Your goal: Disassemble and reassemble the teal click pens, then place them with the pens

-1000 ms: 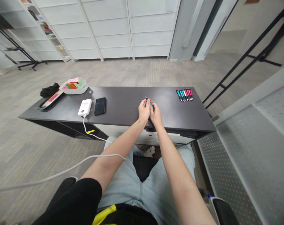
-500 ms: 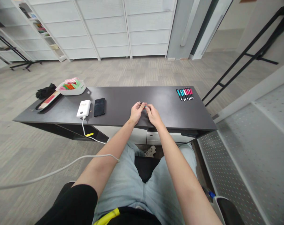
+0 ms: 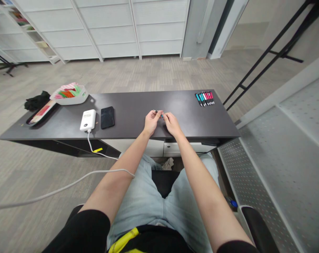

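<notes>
Over the front middle of the dark desk (image 3: 133, 105), my left hand (image 3: 151, 121) and my right hand (image 3: 172, 123) meet, fingertips pinched. Between them is a pen (image 3: 162, 115), small in view and mostly covered by fingers. A dark end of it pokes out past my left fingertips, and a bit of blue shows between the two hands. To the right, toward the far edge, several pens (image 3: 204, 98) lie side by side in a row, blue, white and pink-red with black parts.
Left on the desk are a black phone (image 3: 107, 117), a white power bank (image 3: 88, 120) with a white cable (image 3: 90, 140), a white basket (image 3: 72, 100) of colourful items, a black tray (image 3: 42, 114) and black cloth (image 3: 37, 101). The cable crosses by my left forearm.
The view has shifted, so the desk and its items appear farther left and slightly higher. My hands stay together on the pen, and its blue part now shows more between them.
</notes>
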The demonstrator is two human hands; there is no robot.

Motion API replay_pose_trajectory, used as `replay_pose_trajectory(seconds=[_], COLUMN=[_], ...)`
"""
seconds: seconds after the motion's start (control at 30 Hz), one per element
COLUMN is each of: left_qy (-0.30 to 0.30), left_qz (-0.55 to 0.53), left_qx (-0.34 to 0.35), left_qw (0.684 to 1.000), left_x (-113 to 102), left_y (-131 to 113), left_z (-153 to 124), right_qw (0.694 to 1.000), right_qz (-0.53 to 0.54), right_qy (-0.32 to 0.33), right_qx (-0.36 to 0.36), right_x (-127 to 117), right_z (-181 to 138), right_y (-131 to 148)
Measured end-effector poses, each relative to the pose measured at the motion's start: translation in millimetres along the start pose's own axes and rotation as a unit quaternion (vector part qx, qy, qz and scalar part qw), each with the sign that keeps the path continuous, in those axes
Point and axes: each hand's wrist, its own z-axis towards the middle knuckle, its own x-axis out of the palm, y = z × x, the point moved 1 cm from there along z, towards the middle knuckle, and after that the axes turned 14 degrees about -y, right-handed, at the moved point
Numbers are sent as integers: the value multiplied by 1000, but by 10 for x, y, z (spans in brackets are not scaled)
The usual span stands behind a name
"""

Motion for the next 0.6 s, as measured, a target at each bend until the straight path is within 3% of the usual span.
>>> replay_pose_trajectory(seconds=[0.2, 0.47, 0.6], left_qy=[-12, -9, -8], left_qz=[8, 21, 12], left_qx=[-24, -35, -35], left_qw=[1000, 999, 999], left_x=[30, 58, 62], left_y=[-63, -133, -133], left_z=[-39, -83, -84], right_qw=[999, 999, 999], right_qz=[24, -40, -53], right_qy=[16, 4, 5], right_qx=[45, -24, 1], right_x=[14, 8, -7], right_z=[-29, -9, -33], right_y=[-21, -14, 0])
